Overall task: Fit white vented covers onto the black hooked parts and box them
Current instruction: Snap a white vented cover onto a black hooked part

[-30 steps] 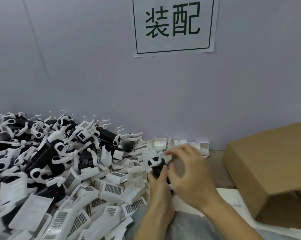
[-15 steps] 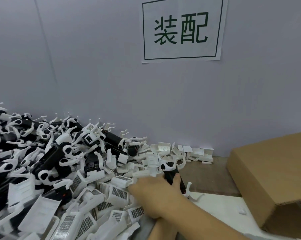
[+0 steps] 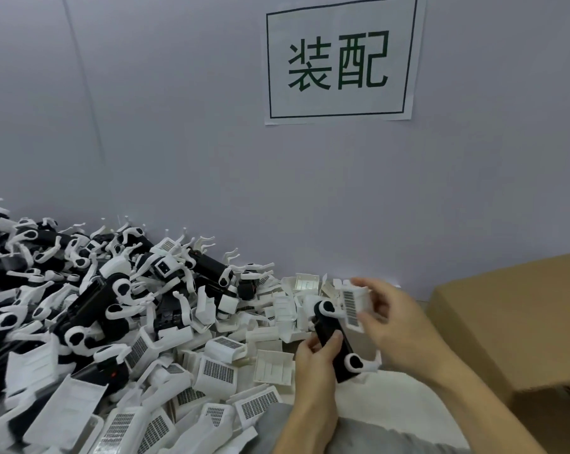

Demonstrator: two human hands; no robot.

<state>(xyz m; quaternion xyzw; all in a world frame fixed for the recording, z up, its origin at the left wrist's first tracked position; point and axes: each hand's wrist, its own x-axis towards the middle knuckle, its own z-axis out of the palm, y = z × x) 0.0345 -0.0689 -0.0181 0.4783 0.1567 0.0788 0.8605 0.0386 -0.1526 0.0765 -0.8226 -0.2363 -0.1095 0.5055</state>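
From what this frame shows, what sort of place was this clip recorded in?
Most likely a hand-assembly bench in a small factory or workshop. A printed sign on the wall reads 装配 (assembly), a big heap of loose parts covers the bench, and a cardboard box stands at the right.

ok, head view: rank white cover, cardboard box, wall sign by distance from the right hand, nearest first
1. white cover: pinched in the right hand, beside the black part.
2. cardboard box: just to its right.
3. wall sign: high on the wall behind.
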